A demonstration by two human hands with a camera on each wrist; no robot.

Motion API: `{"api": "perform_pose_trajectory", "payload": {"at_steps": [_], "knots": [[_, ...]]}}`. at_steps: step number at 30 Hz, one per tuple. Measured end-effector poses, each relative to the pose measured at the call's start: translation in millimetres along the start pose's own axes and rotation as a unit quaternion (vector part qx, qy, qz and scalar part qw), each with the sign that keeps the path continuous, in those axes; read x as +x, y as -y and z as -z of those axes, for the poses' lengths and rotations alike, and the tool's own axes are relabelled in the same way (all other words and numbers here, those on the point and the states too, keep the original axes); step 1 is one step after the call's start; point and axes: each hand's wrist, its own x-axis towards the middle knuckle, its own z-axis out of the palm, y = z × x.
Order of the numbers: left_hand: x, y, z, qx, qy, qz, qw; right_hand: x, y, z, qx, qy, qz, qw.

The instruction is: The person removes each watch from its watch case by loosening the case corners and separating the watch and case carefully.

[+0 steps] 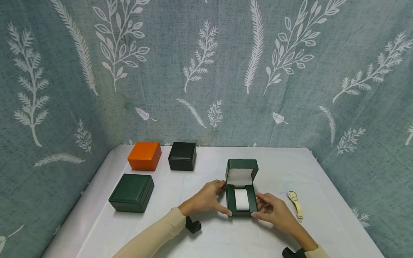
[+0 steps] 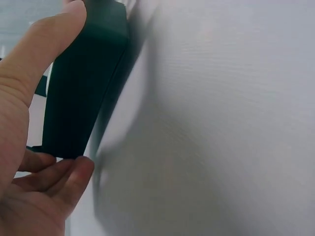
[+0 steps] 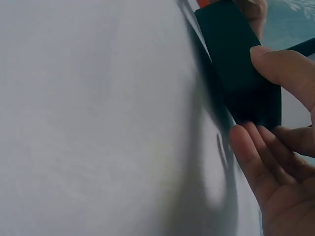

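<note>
A small green watch box [image 1: 229, 200] stands on the white cloth with its lid raised, showing a pale lining and a white cushion [image 1: 242, 200]. My left hand [image 1: 208, 197] grips its left side, thumb at the front corner and fingers farther back. On the opposite side my right hand [image 1: 274, 211] holds the box, its thumb on the front corner. Both wrist views show thumb and fingers against the dark green walls [image 2: 81, 93], [image 3: 241, 59]. To the right of my right hand lies a gold-coloured wristwatch [image 1: 297, 207].
A larger closed green box [image 1: 130, 191] sits at the left. Behind it are an orange box [image 1: 143, 157] and a black box [image 1: 181, 157], both closed. Patterned blue-green fabric [image 1: 161, 89] rises behind the white-covered table [image 1: 326, 200] and along its sides.
</note>
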Motion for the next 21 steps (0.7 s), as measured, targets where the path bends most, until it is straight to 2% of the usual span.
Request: {"api": "perform_pose_trajectory", "payload": {"at_steps": [4, 9, 11, 17, 21], "knots": [[7.4, -4.7, 1.2, -0.009, -0.002, 0.002, 1.0, 2.7, 2.9, 7.4, 0.013, -0.008, -0.005, 1.0], [22.9, -12.1, 3.1, -0.019, -0.007, -0.016, 0.9997, 7.6, 6.5, 18.5, -0.009, -0.024, -0.051, 0.998], [30.5, -13.9, 2.9, -0.022, -0.007, -0.026, 0.9994, 9.4, 6.1, 23.8, -0.017, -0.029, -0.067, 0.997], [55.7, -22.1, 5.0, -0.021, -0.012, -0.058, 0.998, 16.1, 3.9, 45.8, -0.033, -0.032, -0.073, 0.996], [71.9, -27.9, 3.4, -0.012, -0.01, -0.056, 0.9983, 18.6, 1.4, 60.9, -0.029, -0.028, -0.089, 0.995]]}}
